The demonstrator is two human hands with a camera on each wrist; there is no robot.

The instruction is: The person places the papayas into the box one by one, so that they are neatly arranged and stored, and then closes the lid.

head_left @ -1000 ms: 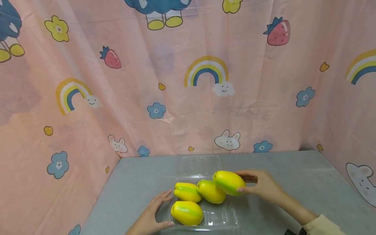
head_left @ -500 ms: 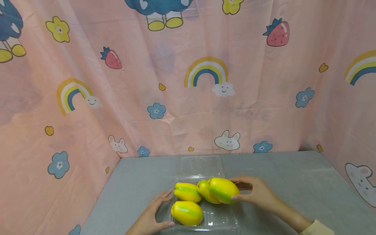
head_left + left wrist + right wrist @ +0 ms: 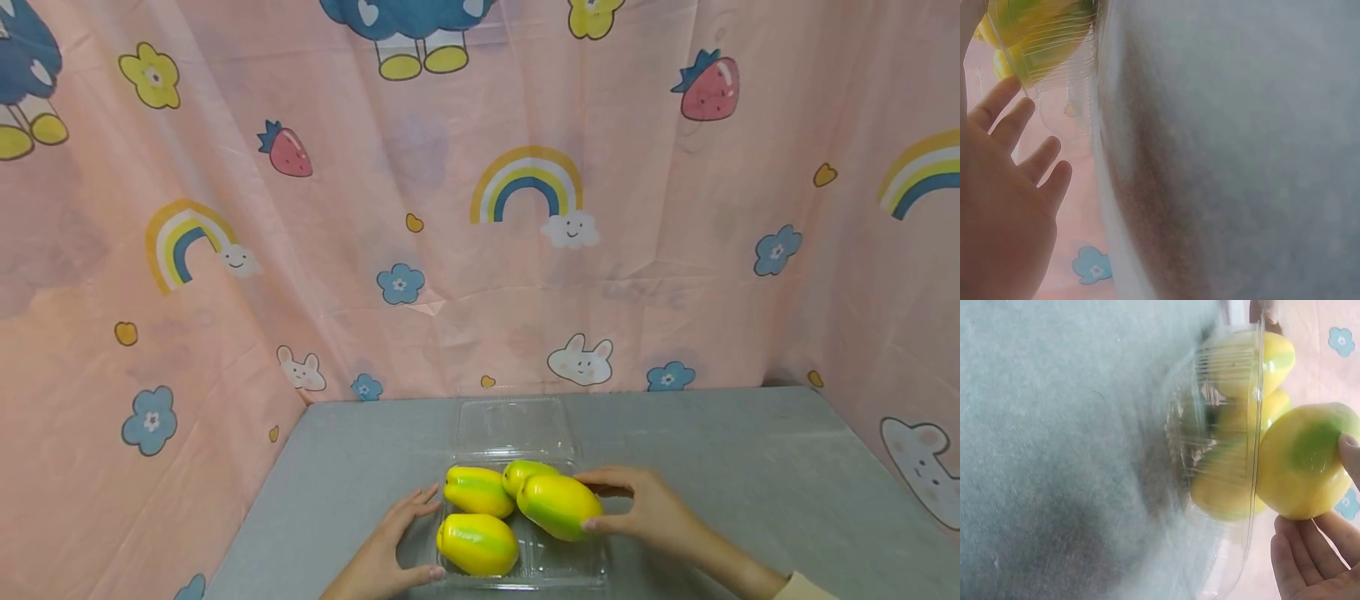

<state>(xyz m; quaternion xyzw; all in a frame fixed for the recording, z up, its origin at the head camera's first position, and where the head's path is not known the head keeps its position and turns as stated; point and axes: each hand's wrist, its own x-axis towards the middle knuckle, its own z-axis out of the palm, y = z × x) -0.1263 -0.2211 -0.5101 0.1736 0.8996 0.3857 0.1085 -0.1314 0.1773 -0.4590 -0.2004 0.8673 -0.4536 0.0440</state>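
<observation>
My right hand (image 3: 637, 504) grips a yellow papaya with a green streak (image 3: 560, 507) between thumb and fingers. In the right wrist view this papaya (image 3: 1304, 462) is above the rim of a clear plastic clamshell box (image 3: 1225, 550). Inside the box (image 3: 551, 562) lie three similar papayas: one at the back left (image 3: 478, 490), one at the front left (image 3: 478, 544), and one at the back right (image 3: 522, 472), partly hidden behind the held one. My left hand (image 3: 386, 546) is at the box's left side, fingers spread and fairly straight, fingertips (image 3: 1010, 84) right at the rim in the left wrist view.
The box's clear lid (image 3: 513, 425) lies folded back toward the rear. Everything stands on a grey tabletop (image 3: 735, 467). A pink cartoon-printed curtain (image 3: 450, 342) closes off the back and both sides.
My right hand has brought its papaya left and toward the front, lower over the box, so it now covers part of the back right papaya. My left hand has stayed put.
</observation>
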